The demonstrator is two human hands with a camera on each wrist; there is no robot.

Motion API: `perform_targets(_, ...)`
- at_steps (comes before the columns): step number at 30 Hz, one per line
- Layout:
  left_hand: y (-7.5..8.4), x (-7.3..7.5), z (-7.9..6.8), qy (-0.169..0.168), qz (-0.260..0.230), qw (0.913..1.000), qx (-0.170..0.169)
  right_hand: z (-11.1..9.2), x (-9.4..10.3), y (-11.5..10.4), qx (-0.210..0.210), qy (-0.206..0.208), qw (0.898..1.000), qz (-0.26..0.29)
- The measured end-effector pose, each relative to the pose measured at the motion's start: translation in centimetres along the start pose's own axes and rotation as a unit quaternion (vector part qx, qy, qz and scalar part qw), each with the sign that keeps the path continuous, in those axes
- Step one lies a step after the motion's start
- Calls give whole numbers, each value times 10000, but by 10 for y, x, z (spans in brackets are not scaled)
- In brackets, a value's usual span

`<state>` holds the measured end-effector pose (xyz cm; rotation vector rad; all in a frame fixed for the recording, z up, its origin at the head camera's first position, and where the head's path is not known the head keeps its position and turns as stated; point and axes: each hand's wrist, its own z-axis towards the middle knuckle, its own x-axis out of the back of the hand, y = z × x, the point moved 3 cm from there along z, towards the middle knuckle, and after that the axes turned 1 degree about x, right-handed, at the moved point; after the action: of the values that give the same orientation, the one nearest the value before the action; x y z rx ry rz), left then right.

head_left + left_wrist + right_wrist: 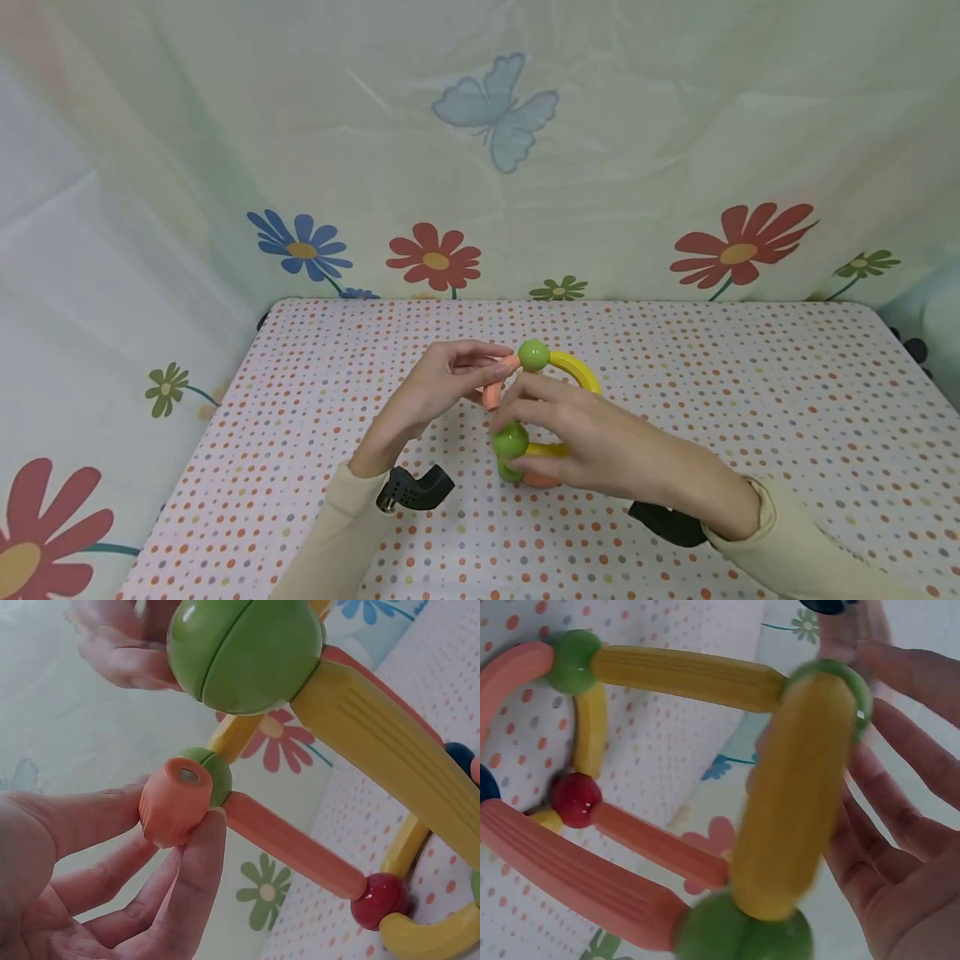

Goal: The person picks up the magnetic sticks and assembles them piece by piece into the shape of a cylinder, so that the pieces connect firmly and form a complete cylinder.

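A frame of grooved sticks joined by balls stands on the table between the hands. In the head view, my left hand (pixel 438 383) pinches an orange stick (pixel 491 395) between thumb and fingers, beside a green ball (pixel 534 356). The left wrist view shows that orange stick (pixel 176 806) end-on, a small metal spot in its tip. My right hand (pixel 558 421) has its fingers and thumb around another green ball (pixel 512 439). In the right wrist view, the held green ball (pixel 861 701) joins two yellow sticks (pixel 690 677); the nearer one hides some fingers.
Lower in the frame are a red ball (pixel 379 901), a dark blue ball (pixel 459 756) and a curved yellow stick (pixel 427 937). A dotted cloth covers the table (pixel 300 350). Behind it hangs a flowered curtain (pixel 622 167). Black wrist devices (pixel 420 489) sit under both wrists.
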<state>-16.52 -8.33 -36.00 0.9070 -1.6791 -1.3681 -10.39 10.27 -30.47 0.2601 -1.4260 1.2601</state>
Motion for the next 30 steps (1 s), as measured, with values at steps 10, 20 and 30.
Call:
perform_targets(10,0,0,1,-88,-186,9998,39,-1,-13,6,105,450,9986,268)
perform_targets(20,-2,1,0,-186,-232,9996,35,-3,-14,8,-148,838,9960,276)
perform_targets(30,-26,0,-20,10,1431,9897,63,-37,32,37,-820,2601,9621,-92)
